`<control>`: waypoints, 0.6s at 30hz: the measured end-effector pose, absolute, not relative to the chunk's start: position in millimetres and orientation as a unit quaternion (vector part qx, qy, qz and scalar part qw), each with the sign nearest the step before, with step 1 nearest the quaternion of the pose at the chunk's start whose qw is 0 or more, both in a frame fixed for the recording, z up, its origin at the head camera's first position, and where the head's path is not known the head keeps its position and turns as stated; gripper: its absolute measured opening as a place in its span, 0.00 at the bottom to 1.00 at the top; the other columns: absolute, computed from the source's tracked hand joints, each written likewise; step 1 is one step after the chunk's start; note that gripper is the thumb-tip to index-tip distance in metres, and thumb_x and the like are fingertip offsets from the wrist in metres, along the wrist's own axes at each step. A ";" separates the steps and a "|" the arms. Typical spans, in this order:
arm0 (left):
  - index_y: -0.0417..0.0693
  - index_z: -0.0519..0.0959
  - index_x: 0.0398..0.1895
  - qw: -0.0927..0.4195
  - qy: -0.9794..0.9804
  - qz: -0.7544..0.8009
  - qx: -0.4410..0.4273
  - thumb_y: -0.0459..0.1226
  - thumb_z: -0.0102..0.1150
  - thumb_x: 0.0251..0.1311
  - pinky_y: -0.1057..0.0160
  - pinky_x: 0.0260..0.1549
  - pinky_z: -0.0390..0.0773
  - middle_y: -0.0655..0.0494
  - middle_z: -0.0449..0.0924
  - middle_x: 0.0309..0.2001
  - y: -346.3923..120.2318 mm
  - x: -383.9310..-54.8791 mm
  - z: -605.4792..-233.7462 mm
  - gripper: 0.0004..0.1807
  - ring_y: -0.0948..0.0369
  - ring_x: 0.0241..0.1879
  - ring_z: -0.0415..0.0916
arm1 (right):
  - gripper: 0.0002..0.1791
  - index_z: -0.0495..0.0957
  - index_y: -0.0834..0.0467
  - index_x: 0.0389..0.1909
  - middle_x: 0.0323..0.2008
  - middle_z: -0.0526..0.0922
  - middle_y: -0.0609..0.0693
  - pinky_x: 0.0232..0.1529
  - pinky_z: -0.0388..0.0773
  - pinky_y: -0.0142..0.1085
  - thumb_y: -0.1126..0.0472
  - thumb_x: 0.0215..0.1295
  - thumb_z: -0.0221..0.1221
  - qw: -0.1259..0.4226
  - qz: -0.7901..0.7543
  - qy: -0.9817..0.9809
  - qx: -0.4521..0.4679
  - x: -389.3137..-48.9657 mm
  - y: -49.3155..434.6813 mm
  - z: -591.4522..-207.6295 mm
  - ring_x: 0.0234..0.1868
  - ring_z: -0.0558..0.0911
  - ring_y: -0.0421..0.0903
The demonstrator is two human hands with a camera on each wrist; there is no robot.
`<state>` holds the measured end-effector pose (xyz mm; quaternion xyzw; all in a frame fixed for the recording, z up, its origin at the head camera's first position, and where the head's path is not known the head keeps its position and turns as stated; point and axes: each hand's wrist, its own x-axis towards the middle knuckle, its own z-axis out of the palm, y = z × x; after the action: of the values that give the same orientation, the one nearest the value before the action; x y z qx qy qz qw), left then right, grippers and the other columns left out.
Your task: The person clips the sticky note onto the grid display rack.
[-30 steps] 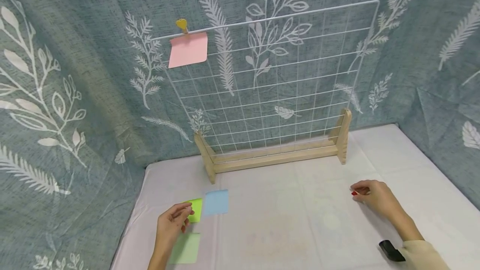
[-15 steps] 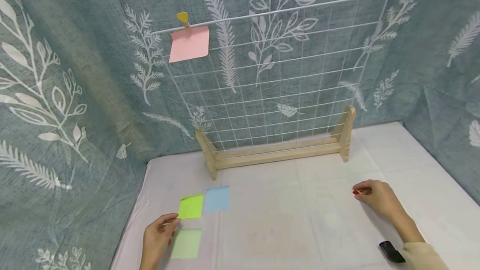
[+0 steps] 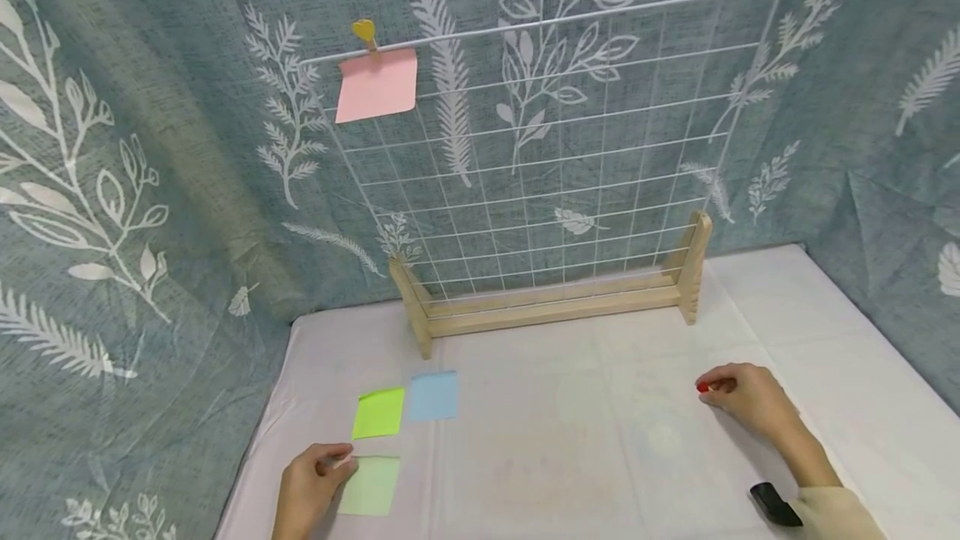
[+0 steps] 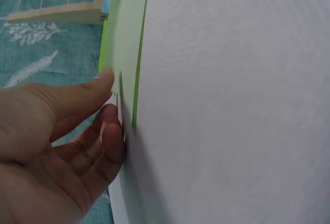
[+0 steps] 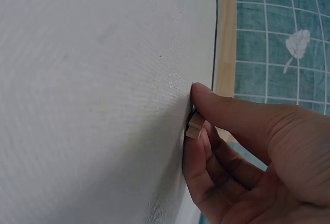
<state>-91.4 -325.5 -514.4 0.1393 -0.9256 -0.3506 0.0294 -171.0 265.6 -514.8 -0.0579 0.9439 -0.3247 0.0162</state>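
Head view puts the pale green note point(image 3: 371, 488) near the worktop's point(image 3: 540, 415) left edge, the left hand point(image 3: 310, 480) at its far-left corner, though whether pinching it I cannot tell; a slow lift there should avoid creasing. The right hand point(image 3: 753, 398), toward the right edge, pinches a clip point(image 3: 702, 387) whose red end shows here, its wooden part only in the right wrist view.

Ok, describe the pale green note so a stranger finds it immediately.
Start at the wire grid, then go down the white table to the left hand. The pale green note lies by it, nearer the viewer and paler than the bright green note.
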 end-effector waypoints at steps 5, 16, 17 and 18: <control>0.38 0.85 0.33 0.015 -0.936 -0.327 0.128 0.30 0.71 0.52 0.68 0.22 0.68 0.52 0.80 0.34 -325.3 -92.2 -512.4 0.06 0.63 0.25 0.67 | 0.08 0.85 0.63 0.35 0.27 0.83 0.47 0.26 0.74 0.33 0.64 0.55 0.69 0.008 -0.337 0.940 -0.048 -170.9 263.7 -515.8 0.28 0.79 0.42; 0.38 0.84 0.29 0.025 -0.939 -0.315 0.139 0.33 0.71 0.52 0.67 0.24 0.70 0.57 0.78 0.26 -326.8 -90.6 -512.6 0.06 0.64 0.25 0.69 | 0.07 0.84 0.61 0.34 0.29 0.86 0.51 0.27 0.78 0.29 0.67 0.55 0.70 -0.057 -0.381 0.920 -0.072 -172.6 258.0 -514.4 0.29 0.83 0.41; 0.39 0.84 0.28 0.025 -0.939 -0.315 0.137 0.33 0.71 0.52 0.67 0.23 0.70 0.57 0.78 0.25 -326.7 -90.8 -512.3 0.06 0.63 0.24 0.69 | 0.07 0.84 0.61 0.35 0.29 0.86 0.51 0.26 0.77 0.29 0.67 0.55 0.70 -0.064 -0.385 0.918 -0.076 -173.1 257.0 -513.7 0.29 0.83 0.41; 0.40 0.84 0.27 0.023 -0.939 -0.314 0.139 0.33 0.71 0.52 0.67 0.23 0.70 0.58 0.78 0.25 -326.7 -90.9 -512.1 0.05 0.64 0.24 0.69 | 0.07 0.84 0.61 0.35 0.30 0.86 0.52 0.26 0.77 0.29 0.68 0.55 0.70 -0.069 -0.387 0.916 -0.079 -173.6 256.0 -513.0 0.29 0.83 0.40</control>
<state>-90.9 -326.7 -512.1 0.1387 -0.9391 -0.3135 0.0231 -173.6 256.0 -513.0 -0.0787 0.9161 -0.3871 -0.0695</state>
